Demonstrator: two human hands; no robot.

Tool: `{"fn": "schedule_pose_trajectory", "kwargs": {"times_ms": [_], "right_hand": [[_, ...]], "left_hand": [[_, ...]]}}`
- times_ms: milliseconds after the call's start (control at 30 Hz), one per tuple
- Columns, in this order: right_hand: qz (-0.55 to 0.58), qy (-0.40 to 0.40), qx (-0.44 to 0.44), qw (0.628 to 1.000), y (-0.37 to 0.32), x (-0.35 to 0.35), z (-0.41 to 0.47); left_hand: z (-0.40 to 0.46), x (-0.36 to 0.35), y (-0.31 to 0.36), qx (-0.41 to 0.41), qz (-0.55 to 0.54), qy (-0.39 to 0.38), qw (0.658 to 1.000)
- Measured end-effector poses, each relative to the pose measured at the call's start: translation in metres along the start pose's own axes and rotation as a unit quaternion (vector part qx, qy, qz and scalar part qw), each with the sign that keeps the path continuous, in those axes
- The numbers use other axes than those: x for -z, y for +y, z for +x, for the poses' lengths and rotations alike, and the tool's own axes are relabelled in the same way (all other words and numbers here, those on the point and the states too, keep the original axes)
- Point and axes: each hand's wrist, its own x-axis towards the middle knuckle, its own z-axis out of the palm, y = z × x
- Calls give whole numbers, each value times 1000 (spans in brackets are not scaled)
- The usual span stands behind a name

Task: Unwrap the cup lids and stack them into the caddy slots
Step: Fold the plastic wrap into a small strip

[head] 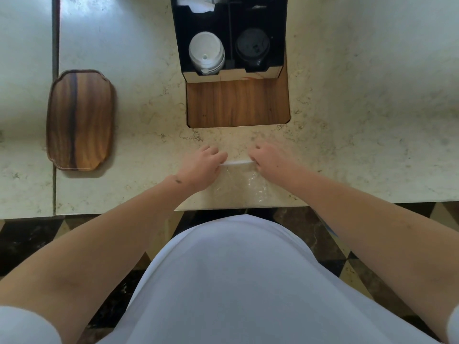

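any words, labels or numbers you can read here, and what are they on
None can be read.
Black lid stack: raised marks on the top lid, too blurred to read.
Caddy: a reddish mark on its pale front edge, too small to read.
White lid stack: no print visible.

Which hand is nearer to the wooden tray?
Left. The left hand lies right of the wooden tray; the right hand is farther right, beyond it.
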Motion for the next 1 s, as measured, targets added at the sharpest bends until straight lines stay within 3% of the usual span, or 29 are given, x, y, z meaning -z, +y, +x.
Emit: {"fn": "schedule_pose_trajectory", "kwargs": {"times_ms": [200, 333, 533, 733, 1000], "right_hand": [[-29, 0, 33, 999, 9, -6, -18], [3, -8, 15, 1000, 8, -8, -17], [101, 9, -42, 994, 8, -8, 2], [99, -10, -32, 995, 14, -20, 8], [24, 44, 30, 998, 7, -32, -11]], "left_hand": [[-19, -10, 4, -23, -23, 40, 999], [-22, -11, 5, 22, -66, 70, 995], [-5, -7, 6, 130, -138, 18, 982], [1, -5, 9, 151, -158, -31, 975], [-19, -14, 7, 31, -73, 66, 995]]}}
